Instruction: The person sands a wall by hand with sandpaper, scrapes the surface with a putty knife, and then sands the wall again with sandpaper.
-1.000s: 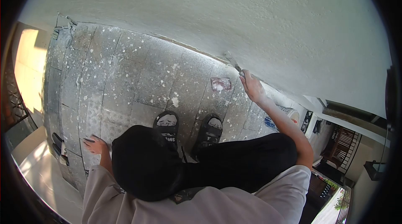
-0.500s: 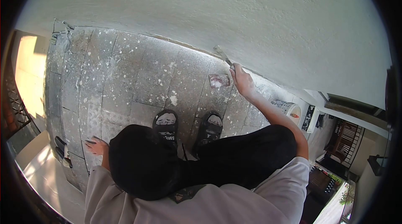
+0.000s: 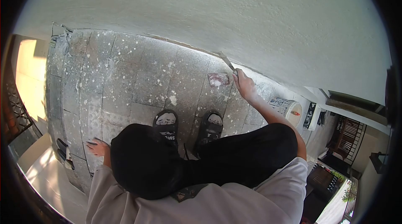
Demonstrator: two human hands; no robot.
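Note:
My right hand (image 3: 244, 84) is closed round the handle of a scraper (image 3: 227, 61). The scraper's blade points up and to the left, at the foot of the pale wall (image 3: 268, 23). Just below and left of this hand, a reddish rectangular piece (image 3: 218, 79) dusted with white lies on the grey floor tiles (image 3: 146, 81). At the left, my left hand (image 3: 97, 147) is beside my knee, over the floor, with its fingers spread and nothing in them.
White specks and dust cover much of the floor. A white bucket (image 3: 289, 109) stands by the wall at the right. Dark slippers (image 3: 65, 153) lie at the far left. My feet in black sandals (image 3: 208, 130) are below the reddish piece. Farther right is a wooden bench (image 3: 345, 138).
My right hand and the scraper have moved slightly down and to the right, and the blade looks narrower. My left hand has hardly moved.

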